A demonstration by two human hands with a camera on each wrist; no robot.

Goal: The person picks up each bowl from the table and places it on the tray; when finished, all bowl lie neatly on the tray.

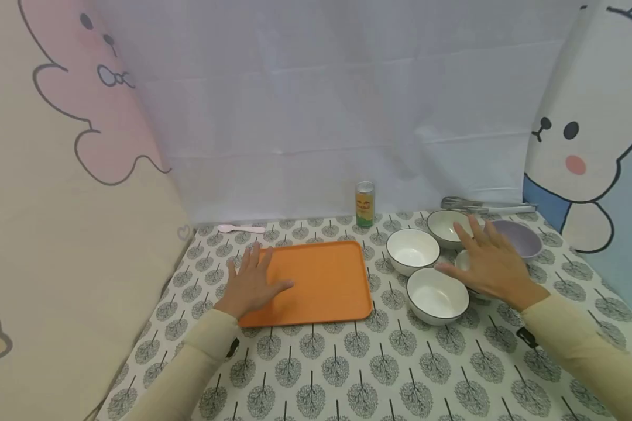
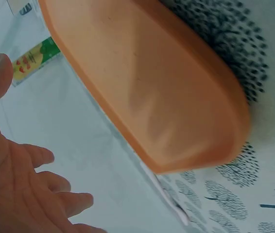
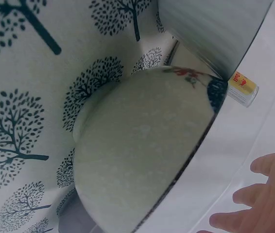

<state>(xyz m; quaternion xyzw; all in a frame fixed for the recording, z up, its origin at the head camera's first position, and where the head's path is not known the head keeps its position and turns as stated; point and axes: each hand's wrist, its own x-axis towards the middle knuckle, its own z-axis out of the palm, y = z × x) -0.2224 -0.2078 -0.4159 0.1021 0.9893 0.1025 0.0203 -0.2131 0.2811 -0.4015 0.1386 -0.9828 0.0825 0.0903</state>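
Pale sleeves (image 1: 189,365) come in from the lower left and lower right of the head view, over a white tablecloth (image 1: 316,365) printed with dark trees. The left hand (image 1: 250,286), left of centre, hangs above the left side of an orange tray (image 1: 321,280), its fingers straight and spread apart, holding nothing; the left wrist view shows it clear of the tray. The right hand (image 1: 492,272), right of centre, also has fingers extended and apart with nothing in them, above a cluster of bowls. Nearest of these is a white dark-rimmed bowl (image 1: 437,295) at centre right; beside it another white bowl (image 1: 461,261) is mostly covered by the right hand. A little higher in the frame, to the left, sits a third white bowl (image 1: 412,250), then a fourth white bowl (image 1: 445,225) behind, and a purple bowl (image 1: 521,240) to its right. Beyond the tray, a pink spoon (image 1: 241,229) lies at the cloth's far left, and a yellow-and-green can (image 1: 365,204) stands upright above centre. Some kitchen utensils (image 1: 505,209) lie at the far right edge. White fabric (image 1: 305,117) fills the upper middle, flanked by cartoon figures.
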